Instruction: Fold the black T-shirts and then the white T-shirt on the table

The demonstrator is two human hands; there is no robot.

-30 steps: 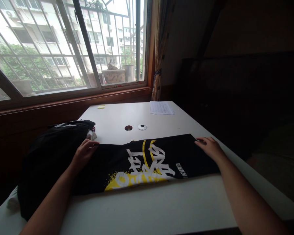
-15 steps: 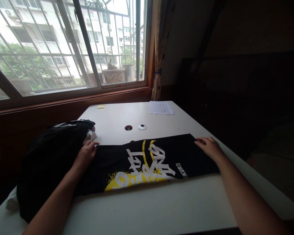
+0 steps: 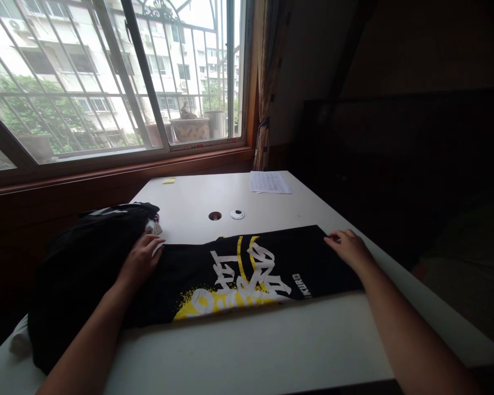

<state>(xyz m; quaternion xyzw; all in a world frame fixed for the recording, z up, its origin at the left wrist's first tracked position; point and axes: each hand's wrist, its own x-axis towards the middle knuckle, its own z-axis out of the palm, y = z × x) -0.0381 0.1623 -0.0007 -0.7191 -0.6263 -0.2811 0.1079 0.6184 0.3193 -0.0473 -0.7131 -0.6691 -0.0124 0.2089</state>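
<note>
A black T-shirt (image 3: 304,258) with white lettering and a yellow print lies folded into a long strip across the white table (image 3: 247,356). At its far right corner, my right hand (image 3: 348,247) pinches the cloth between thumb and fingers. My left hand (image 3: 142,258) is at the strip's left end, with its fingers closed at the far edge; part of the grip is hidden. Beside my left forearm rises a heap of dark clothes (image 3: 78,258), with a small whitish piece showing near my left fingers.
Farther back on the table are a round cable hole (image 3: 214,216), its loose cover (image 3: 237,214), printed papers (image 3: 270,182) and a yellow note (image 3: 169,180). A barred window (image 3: 107,82) and a tied curtain (image 3: 263,137) stand behind the table.
My left hand has turned slightly, and its back and fingers show more. My right hand keeps its place at the corner. The T-shirt lies nearly the same; the view has shifted a little.
</note>
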